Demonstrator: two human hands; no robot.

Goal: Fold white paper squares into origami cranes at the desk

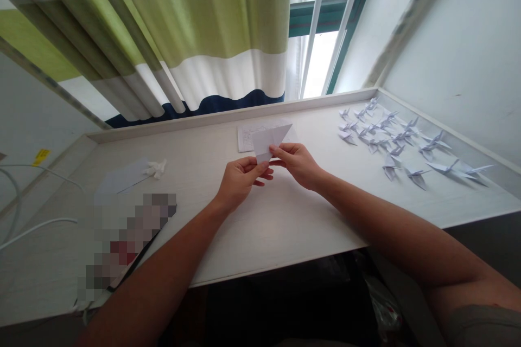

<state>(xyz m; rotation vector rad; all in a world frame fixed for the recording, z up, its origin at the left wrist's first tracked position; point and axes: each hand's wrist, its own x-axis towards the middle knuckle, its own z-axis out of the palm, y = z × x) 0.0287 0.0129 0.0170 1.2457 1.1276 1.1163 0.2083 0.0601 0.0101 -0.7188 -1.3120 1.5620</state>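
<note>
A white sheet folded into a triangle (269,141) is held up over the white desk (285,217), its point toward the window. My left hand (241,180) pinches its lower corner with thumb and fingers. My right hand (299,162) grips the same lower edge from the right side, fingers closed on the paper. Both forearms reach in from the bottom of the view. Behind the triangle a flat sheet of paper (246,136) lies on the desk.
Several folded paper cranes (391,138) stand in rows at the desk's right rear. A paper sheet with a small white crumpled piece (157,168) lies at left, beside a blurred patch. White cables (36,225) run off left. A striped curtain (183,38) hangs behind.
</note>
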